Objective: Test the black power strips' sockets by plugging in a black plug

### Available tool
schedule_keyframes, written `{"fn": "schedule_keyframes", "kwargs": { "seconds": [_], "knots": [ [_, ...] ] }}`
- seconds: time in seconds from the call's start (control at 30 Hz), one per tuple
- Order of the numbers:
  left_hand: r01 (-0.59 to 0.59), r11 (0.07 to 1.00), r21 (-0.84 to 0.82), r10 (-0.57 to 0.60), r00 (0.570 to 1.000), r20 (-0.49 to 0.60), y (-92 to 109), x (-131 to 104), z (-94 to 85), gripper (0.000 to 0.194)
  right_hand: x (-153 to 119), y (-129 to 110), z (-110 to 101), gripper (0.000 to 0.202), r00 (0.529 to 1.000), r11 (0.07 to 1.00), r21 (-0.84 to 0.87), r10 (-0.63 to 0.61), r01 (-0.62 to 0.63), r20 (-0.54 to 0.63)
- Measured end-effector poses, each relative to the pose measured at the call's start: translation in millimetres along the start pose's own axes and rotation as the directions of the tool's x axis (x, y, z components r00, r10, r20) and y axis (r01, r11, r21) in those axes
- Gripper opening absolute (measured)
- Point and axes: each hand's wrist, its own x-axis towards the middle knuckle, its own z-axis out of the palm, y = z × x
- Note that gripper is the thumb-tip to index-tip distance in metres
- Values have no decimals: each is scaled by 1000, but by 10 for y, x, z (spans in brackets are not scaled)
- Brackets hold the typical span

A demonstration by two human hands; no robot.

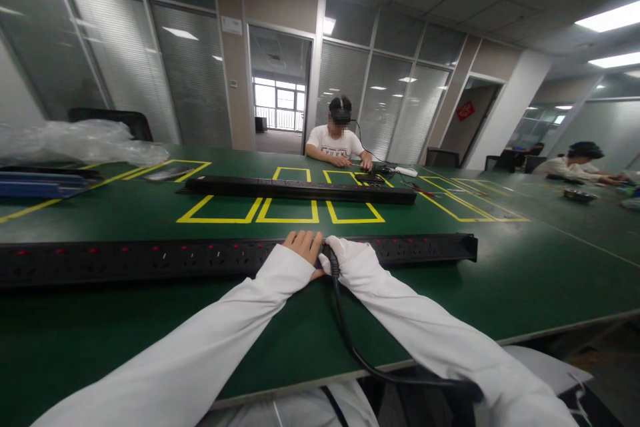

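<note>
A long black power strip [200, 255] with a row of sockets and small red parts lies across the green table. My left hand [304, 247], bare, is wrapped over the strip near its middle. Right beside it, my right hand [345, 253], in a white glove, has its fingers closed round the end of a thick black cable [345, 320] against the strip. The cable hangs from there over the table's front edge. Where the cable end meets the strip is hidden by my hands.
A second black strip [300, 190] lies farther back across yellow tape rectangles [287, 220]. Blue and black profiles [45, 183] and clear plastic wrap [90, 140] are at the left. One person [337, 140] sits opposite, another [575, 163] at the far right.
</note>
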Motion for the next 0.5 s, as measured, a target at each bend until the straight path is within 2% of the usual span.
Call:
{"fn": "schedule_keyframes", "kwargs": {
  "seconds": [0.2, 0.4, 0.5],
  "knots": [
    [4, 1000, 9, -3, 1000, -9, 3, -13, 0, 68, -4, 18, -4, 36, 999, 999, 4, -34, 34, 10],
    [28, 1000, 9, -28, 1000, 11, 14, 3, 3, 68, 29, 38, -1, 34, 1000, 990, 138, 6, -5, -10],
    [20, 1000, 12, -20, 1000, 8, 16, 1, 4, 69, 16, 43, 24, 37, 998, 997, 67, -40, 43, -53]
  ]
}}
